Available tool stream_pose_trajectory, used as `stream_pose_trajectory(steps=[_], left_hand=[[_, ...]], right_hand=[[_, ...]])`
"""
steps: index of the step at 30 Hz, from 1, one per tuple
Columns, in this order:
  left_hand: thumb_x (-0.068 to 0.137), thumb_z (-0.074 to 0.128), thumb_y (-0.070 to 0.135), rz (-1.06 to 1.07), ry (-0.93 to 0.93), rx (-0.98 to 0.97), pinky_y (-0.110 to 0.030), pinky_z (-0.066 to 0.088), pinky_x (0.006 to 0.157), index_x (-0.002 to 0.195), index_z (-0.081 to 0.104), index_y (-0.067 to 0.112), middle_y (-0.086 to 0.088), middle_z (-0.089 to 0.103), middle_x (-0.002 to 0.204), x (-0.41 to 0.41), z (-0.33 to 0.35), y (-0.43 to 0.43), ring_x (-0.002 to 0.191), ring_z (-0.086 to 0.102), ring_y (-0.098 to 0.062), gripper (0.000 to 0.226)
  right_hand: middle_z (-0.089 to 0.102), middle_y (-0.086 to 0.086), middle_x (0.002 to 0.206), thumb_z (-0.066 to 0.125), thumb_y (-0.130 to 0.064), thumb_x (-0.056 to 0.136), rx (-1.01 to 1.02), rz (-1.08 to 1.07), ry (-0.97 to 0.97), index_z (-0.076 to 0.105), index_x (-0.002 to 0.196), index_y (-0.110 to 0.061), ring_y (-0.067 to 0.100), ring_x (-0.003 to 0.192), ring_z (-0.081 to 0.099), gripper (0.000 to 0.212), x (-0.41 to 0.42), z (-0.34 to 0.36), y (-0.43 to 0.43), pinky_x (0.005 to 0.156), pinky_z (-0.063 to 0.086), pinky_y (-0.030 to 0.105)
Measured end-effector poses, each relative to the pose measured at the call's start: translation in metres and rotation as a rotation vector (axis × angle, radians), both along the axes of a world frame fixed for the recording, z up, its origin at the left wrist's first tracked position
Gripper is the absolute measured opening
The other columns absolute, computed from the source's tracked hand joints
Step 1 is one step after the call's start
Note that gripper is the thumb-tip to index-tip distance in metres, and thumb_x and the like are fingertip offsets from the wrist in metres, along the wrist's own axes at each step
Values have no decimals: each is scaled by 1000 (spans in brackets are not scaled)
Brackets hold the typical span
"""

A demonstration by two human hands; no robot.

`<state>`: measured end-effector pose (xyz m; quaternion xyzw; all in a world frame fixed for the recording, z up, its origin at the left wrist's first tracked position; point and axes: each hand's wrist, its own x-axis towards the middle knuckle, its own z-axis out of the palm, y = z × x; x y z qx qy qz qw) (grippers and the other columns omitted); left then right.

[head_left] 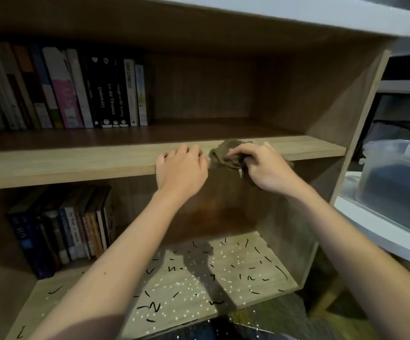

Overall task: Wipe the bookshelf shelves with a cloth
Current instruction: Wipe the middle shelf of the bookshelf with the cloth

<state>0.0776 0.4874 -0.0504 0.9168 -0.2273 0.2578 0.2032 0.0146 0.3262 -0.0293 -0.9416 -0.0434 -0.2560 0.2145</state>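
Upright books [76, 92] (more below [76, 236]) and a plastic container [400, 182].

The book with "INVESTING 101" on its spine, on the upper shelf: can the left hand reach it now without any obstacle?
Probably yes. The left hand rests empty on the shelf's front edge, and bare shelf lies between it and the book. The cloth is under the right hand, off to the side.

wooden shelf [76, 163] with upright books [76, 92] and crumpled cloth [223, 155]

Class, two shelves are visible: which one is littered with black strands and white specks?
The lower shelf, beneath the hands. The upper shelf, where the right hand holds the cloth, looks clean.
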Motion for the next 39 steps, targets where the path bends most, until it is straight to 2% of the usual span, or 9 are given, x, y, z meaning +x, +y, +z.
stream_pose_trajectory(steps=[3, 7, 12, 14, 21, 26, 30, 35, 39], left_hand=[[98, 35, 32, -19, 52, -28, -41, 29, 104, 121, 55, 19, -2, 52, 128, -3, 10, -7, 117, 48, -20, 33], [97, 41, 30, -193, 80, -28, -39, 33, 102, 129, 49, 19, -2, 47, 134, -6, 28, -38, 121, 45, -19, 35], [96, 42, 28, -251, 63, 66, -41, 32, 102, 130, 50, 20, -3, 46, 135, 9, 50, -88, 123, 44, -23, 36], [96, 41, 30, -258, 56, 94, -42, 33, 103, 131, 50, 19, -3, 46, 136, 17, 56, -101, 123, 45, -24, 37], [94, 41, 33, -312, 133, 150, -45, 41, 99, 118, 58, 21, -2, 52, 126, 38, 28, -119, 111, 52, -20, 31], [93, 48, 27, -351, 81, 6, -29, 44, 87, 113, 61, 21, 2, 54, 119, 30, 30, -113, 105, 52, -13, 24], [93, 49, 22, -308, -135, -25, -34, 46, 88, 113, 61, 18, 0, 57, 110, 5, 8, -74, 103, 53, -17, 25], [84, 44, 17, -296, -389, 0, -35, 12, 112, 121, 61, 16, -2, 56, 132, -7, -47, -7, 127, 39, -15, 40], [80, 41, 21, -328, -243, 22, -38, 8, 113, 116, 64, 16, 0, 57, 130, -14, -99, 6, 124, 43, -13, 43]], right_hand=[[58, -1, 115, 38, 5, 92, 148, 32, -60, 63, 110, -21, 12, 114, 48, 40, -8, 15, -25, 99, 37, 26], [58, 4, 122, 40, -2, 93, 76, -310, -126, 60, 114, -25, 28, 121, 43, 37, 8, 7, -65, 103, 36, 42], [58, -5, 115, 39, 4, 91, 113, 4, -84, 62, 114, -20, 12, 113, 46, 41, -19, -3, -56, 101, 34, 26], [61, 2, 118, 41, 4, 90, 130, -83, -180, 62, 117, -17, 18, 117, 50, 40, -11, 11, -95, 104, 36, 30], [50, 2, 135, 36, -35, 98, -89, -495, 90, 54, 127, -27, 40, 119, 40, 35, 36, 3, -188, 100, 32, 46], [61, -3, 117, 39, -31, 97, -69, -277, -247, 60, 113, -23, 28, 104, 50, 28, 31, -23, -125, 86, 33, 35], [62, -7, 107, 43, -20, 97, 3, 77, -383, 63, 108, -18, 9, 98, 51, 23, -1, -37, -73, 80, 29, 22], [58, -5, 114, 45, -16, 96, 399, -49, -547, 60, 115, -18, 6, 109, 48, 25, -4, -61, -65, 96, 33, 21], [60, 0, 106, 46, -16, 93, 178, 133, -342, 65, 108, -10, 8, 99, 51, 25, 2, -124, -22, 88, 35, 18]])
